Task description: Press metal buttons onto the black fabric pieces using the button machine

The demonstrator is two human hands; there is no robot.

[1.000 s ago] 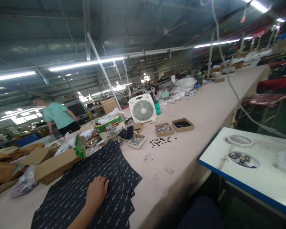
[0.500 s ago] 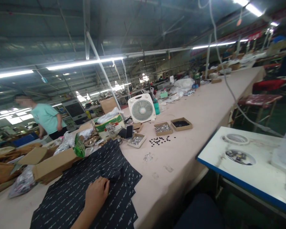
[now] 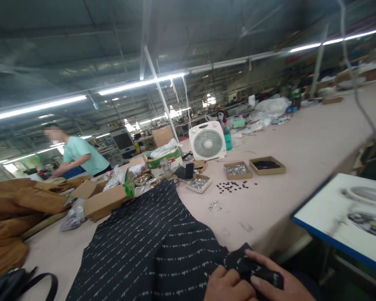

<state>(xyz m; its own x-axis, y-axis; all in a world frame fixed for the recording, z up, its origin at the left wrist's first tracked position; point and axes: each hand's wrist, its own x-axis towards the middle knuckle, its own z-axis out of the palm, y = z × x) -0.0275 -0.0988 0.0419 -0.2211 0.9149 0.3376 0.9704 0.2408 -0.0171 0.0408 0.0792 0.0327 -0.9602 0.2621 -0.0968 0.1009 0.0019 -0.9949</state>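
Observation:
A black fabric piece (image 3: 138, 242) with broken rows of small white print lies spread over the table's near side. At the bottom right, its edge is bunched up between my two hands. My left hand (image 3: 228, 286) has curled fingers closed on the cloth. Just to its right, my right hand (image 3: 278, 278) grips a folded bit of the fabric between thumb and fingers. Beyond the cloth, loose black round pieces (image 3: 233, 187) and small silvery pieces (image 3: 214, 207) are scattered on the table.
Boxes of silvery parts (image 3: 237, 169) and black parts (image 3: 266, 164) stand near a white fan (image 3: 208, 142). An open carton (image 3: 106, 205) and brown cloth (image 3: 21, 200) lie left. A blue-edged white machine table (image 3: 338, 209) is right. A person (image 3: 84, 156) leans over at the left.
The view has swung left. Earlier one hand rested on the fabric; now both hands grip its near right edge, which is drawn toward me. The person at the left has bent forward, arms out.

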